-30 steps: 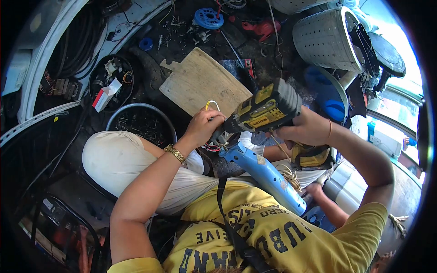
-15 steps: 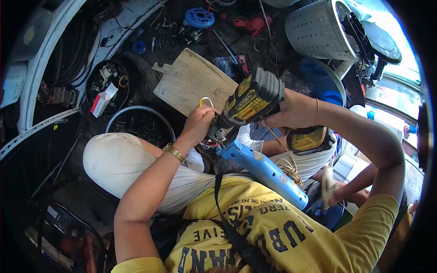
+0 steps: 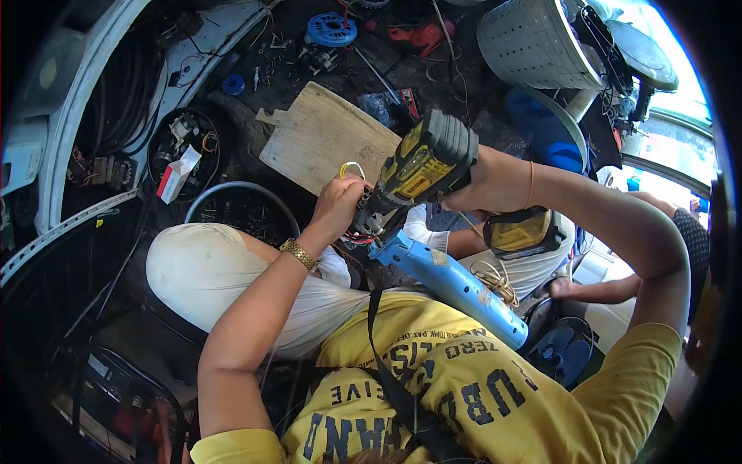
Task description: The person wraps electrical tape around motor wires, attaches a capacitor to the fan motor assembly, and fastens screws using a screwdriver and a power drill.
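My right hand (image 3: pixel 488 184) is closed around the handle of a yellow and black cordless drill (image 3: pixel 421 166), whose chuck end points down-left. Fingers of my left hand (image 3: pixel 337 207) are closed at a small metal assembly with wires (image 3: pixel 369 224), right by the drill's tip; the exact grip and the bit are hidden. Yellow and white wires (image 3: pixel 352 168) stick up past my left fingers. A light-blue tubular housing (image 3: pixel 452 282) with holes lies slanted across my lap, its upper end touching or close to the assembly. A coiled beige cord (image 3: pixel 495 282) rests beside it.
Ahead lies a wooden board (image 3: pixel 328 135). A round basin of small parts (image 3: pixel 243 185) and a bucket of parts with a small box (image 3: pixel 179 174) stand left. A perforated white drum (image 3: pixel 533 46) is at upper right. Another person's limb (image 3: pixel 599 291) shows at right.
Both hands and the drill hold nearly the same position. The view has shifted slightly. At right, the other person's limb has moved, and a dark blue bladed object there is more exposed.
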A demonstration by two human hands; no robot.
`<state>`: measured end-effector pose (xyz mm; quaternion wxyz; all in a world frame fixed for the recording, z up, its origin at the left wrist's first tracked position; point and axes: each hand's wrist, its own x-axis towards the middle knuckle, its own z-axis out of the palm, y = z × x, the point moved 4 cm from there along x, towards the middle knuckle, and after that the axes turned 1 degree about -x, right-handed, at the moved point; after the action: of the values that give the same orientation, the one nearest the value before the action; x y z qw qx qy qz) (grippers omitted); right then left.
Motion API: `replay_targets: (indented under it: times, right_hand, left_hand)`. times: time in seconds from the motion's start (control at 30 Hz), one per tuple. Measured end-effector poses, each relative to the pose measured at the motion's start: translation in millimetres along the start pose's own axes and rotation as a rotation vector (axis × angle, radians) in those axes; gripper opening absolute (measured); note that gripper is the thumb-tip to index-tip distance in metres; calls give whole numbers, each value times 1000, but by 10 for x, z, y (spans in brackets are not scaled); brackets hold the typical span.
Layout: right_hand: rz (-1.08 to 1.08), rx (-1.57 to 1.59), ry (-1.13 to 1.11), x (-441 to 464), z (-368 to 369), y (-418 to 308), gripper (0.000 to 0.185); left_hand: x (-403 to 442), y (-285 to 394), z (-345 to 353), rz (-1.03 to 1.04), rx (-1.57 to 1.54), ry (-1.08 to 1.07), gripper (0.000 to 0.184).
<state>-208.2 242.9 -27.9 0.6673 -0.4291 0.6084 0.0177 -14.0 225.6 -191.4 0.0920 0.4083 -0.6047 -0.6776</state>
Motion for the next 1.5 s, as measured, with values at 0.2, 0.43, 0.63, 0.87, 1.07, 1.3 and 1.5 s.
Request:
replay_targets:
  times: [0.2,0.43,0.63,0.87,1.07,1.3,1.5]
  right_hand:
    - [-34,-57,1,70,51,-3,44]
    - [-28,121,-68,43,21,-11,41]
    - [-85,234,-25,-49,-41,115,43]
    - [-335,460,325,-450,-531,657,51]
    - [-373,274,886,-26,-688,1601,75]
    - [-380,442,876,67,-381,1838,62]
    - [-414,650,715,212,-164,1659,56]
  left_hand:
    - [-12,-142,48,18,-36,23,42]
    - [36,-362,39,79,-67,-36,37]
    - [-164,-207,-16,-8,-82,53,32]
    - [-247,-114,-18,-86,-168,-21,25]
    - [-183,168,-81,103,-46,49,24]
    - [-24,-132,-189,4,-25,172,28]
    - [-274,-50,-182,249,-28,537,32]
